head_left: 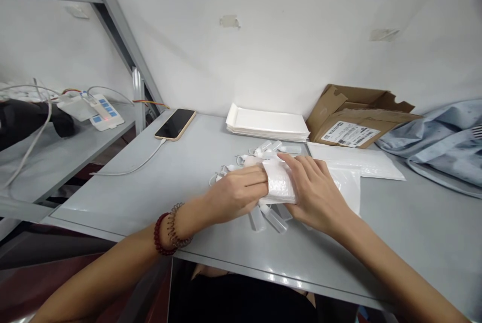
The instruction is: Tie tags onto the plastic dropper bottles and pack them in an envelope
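Both my hands meet at the middle of the grey table (150, 182). My left hand (235, 193) and my right hand (314, 190) together grip a white bubble-wrap sheet (278, 182) folded around a bundle of small clear plastic bottles (269, 218). Bottle ends stick out below the wrap, and white caps with key rings (259, 152) stick out above it. A bead bracelet and a coil band sit on my left wrist.
A stack of white bubble mailers (267, 124) lies behind the hands, with loose mailers (361, 162) to the right. An open cardboard box (356, 119), a blue cloth (448, 137), a charging phone (175, 124) and a power strip (101, 111) are around.
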Available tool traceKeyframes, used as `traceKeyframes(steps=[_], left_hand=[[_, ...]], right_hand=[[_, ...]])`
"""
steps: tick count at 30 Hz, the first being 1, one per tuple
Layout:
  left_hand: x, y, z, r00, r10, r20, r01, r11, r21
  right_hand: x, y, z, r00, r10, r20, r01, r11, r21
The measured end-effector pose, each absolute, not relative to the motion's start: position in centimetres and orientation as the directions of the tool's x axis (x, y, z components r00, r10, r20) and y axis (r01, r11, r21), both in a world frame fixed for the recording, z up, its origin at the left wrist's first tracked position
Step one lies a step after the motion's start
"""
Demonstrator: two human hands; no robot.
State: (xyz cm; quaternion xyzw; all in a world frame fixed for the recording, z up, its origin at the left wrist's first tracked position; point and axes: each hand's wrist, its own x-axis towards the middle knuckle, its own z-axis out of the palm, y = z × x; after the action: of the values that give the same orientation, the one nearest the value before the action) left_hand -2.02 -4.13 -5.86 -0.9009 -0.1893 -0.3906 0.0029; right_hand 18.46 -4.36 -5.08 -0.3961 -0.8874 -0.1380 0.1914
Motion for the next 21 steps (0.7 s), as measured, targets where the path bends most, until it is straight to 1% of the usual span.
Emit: traceKeyframes(steps=[1,3,5,6,7,8,9,10,11,12,14,15,17,18,21], left_hand=[[-2.1,-4.1,-5.6,0.623,0.328,0.710,0.320,-0.935,0.151],[-2.7,-4.0,-4.9,0.530,0.343,0.776,0.307,-0.930,0.201],[-3.8,-3.8,-3.7,0.369,0.432,0.823,0.344,-0.886,0.311],[-4.5,-3.6,-3.1,0.346,0.527,0.777,0.374,-0.836,0.401],[-5.4,-3.4,-2.4,0.375,0.636,0.675,0.412,-0.766,0.493],[-6.4,-3.1,-1.8,0.456,0.723,0.519,0.450,-0.691,0.566],[-7.3,-2.8,-1.3,0.555,0.760,0.339,0.493,-0.628,0.602],[-8.1,-2.4,-0.9,0.643,0.750,0.155,0.530,-0.581,0.618],[-8.8,-2.1,-0.7,0.689,0.724,-0.011,0.575,-0.538,0.617],[-9.2,-1.9,-0.6,0.690,0.713,-0.122,0.622,-0.498,0.604],[-9.4,-1.6,-0.8,0.673,0.686,-0.276,0.693,-0.454,0.561],[-9.3,-1.6,-1.1,0.660,0.676,-0.327,0.718,-0.440,0.539],[-8.8,-1.6,-1.7,0.641,0.665,-0.383,0.750,-0.436,0.497],[-8.5,-1.7,-2.1,0.635,0.670,-0.386,0.758,-0.443,0.478],[-8.2,-1.8,-2.7,0.637,0.707,-0.307,0.753,-0.485,0.445]], right_hand=[[18.6,-4.3,-5.1,-0.617,0.644,0.452,0.755,0.647,0.108],[19.0,-4.0,-5.1,-0.610,0.639,0.468,0.763,0.634,0.130],[19.7,-3.6,-5.0,-0.582,0.649,0.490,0.788,0.598,0.144],[20.2,-3.3,-5.0,-0.563,0.659,0.499,0.804,0.576,0.147],[20.7,-3.1,-4.9,-0.540,0.671,0.508,0.822,0.551,0.144],[21.1,-2.8,-4.8,-0.517,0.683,0.516,0.837,0.530,0.136],[21.6,-2.6,-4.7,-0.495,0.696,0.521,0.850,0.512,0.124],[22.0,-2.5,-4.6,-0.473,0.708,0.525,0.862,0.496,0.108],[22.3,-2.3,-4.4,-0.454,0.720,0.525,0.871,0.482,0.092],[22.5,-2.2,-4.3,-0.438,0.730,0.525,0.878,0.473,0.076],[22.7,-2.2,-4.1,-0.423,0.739,0.525,0.883,0.467,0.054],[22.8,-2.2,-4.1,-0.421,0.739,0.526,0.882,0.469,0.047],[22.6,-2.2,-4.1,-0.428,0.737,0.523,0.876,0.480,0.040],[22.5,-2.3,-4.1,-0.434,0.736,0.519,0.873,0.486,0.039],[22.0,-2.5,-4.3,-0.462,0.732,0.500,0.860,0.508,0.050]])
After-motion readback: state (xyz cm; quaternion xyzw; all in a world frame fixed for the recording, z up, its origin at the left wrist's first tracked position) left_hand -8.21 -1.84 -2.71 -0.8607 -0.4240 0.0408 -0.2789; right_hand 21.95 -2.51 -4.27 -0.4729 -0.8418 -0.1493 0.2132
